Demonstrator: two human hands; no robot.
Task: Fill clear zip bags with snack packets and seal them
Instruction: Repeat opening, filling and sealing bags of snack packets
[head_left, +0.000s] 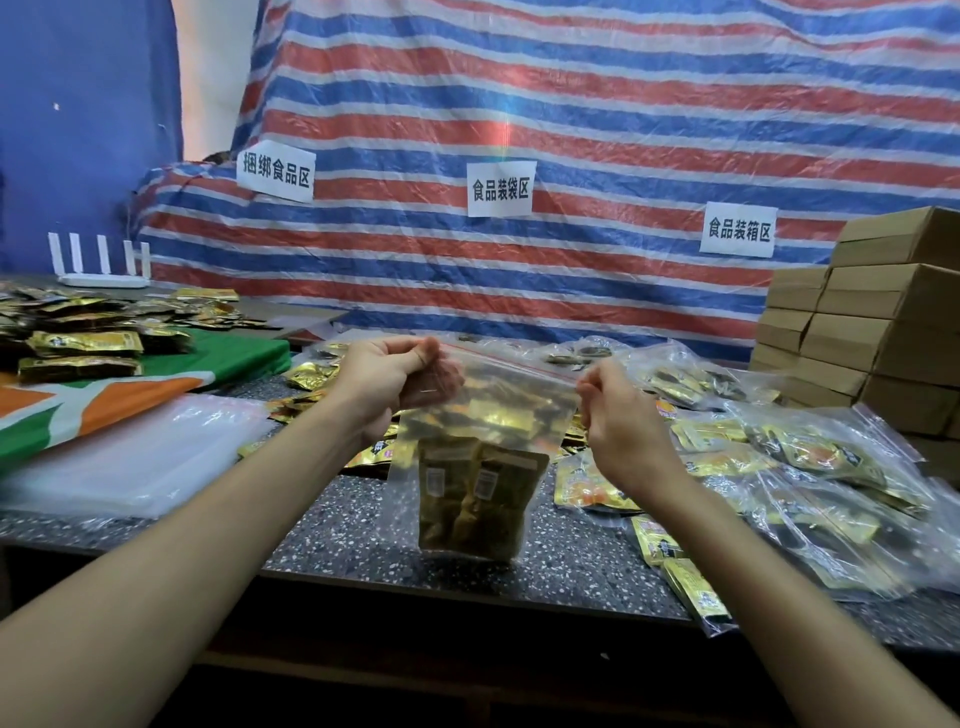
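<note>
A clear zip bag (498, 395) hangs in the air over the speckled table (343, 530), held by its red-lined top edge. My left hand (384, 379) pinches the bag's top left corner and my right hand (618, 415) pinches its top right corner. Two gold snack packets (475, 501) sit upright at the bottom of the bag. Loose gold packets (587, 486) lie on the table behind and to the right of the bag.
Filled zip bags (810, 467) are heaped on the right. A stack of empty clear bags (135, 457) lies on the left by an orange-green cloth (104, 400). More packets (83, 332) pile at far left. Cardboard boxes (872, 322) stand at the right; a striped tarp (519, 104) hangs behind.
</note>
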